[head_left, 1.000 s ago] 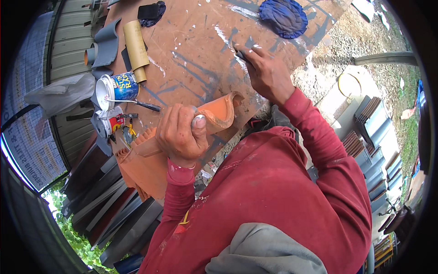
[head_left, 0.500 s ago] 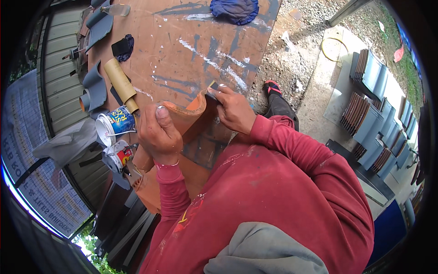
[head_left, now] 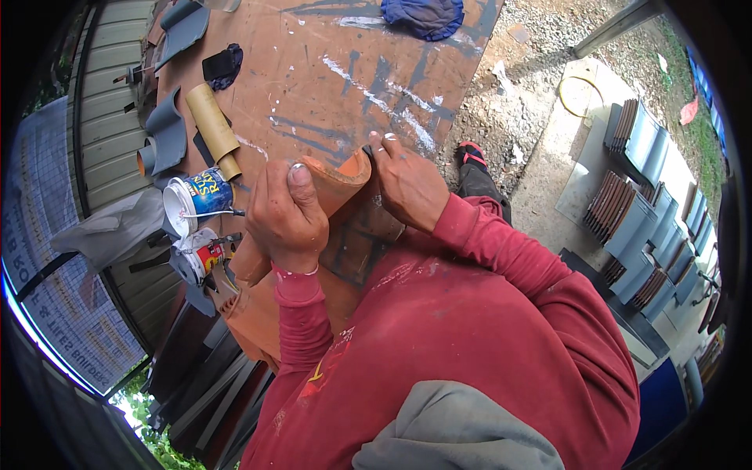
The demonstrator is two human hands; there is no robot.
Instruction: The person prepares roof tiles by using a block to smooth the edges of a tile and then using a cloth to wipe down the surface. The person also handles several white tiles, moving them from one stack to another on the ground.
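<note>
The left forearm rises nearly straight from below, wrist in line, back of the hand up; the right arm bends at the elbow and angles in from the right. The left hand [head_left: 286,211] is curled closed on the left side of a curved orange tile [head_left: 338,189], its thumb lying along the top. The right hand [head_left: 407,184] is partly closed at the tile's right edge, thumb and forefinger pinching a small dark tool [head_left: 368,150] (mostly hidden). The tile sits between both hands, close before the torso.

From the left: two paint tubs [head_left: 210,192], one brown roll [head_left: 211,121], one blue cloth [head_left: 423,17] at the far side of the table [head_left: 313,86], then, well apart, at least three stacks of grey tiles [head_left: 627,207].
</note>
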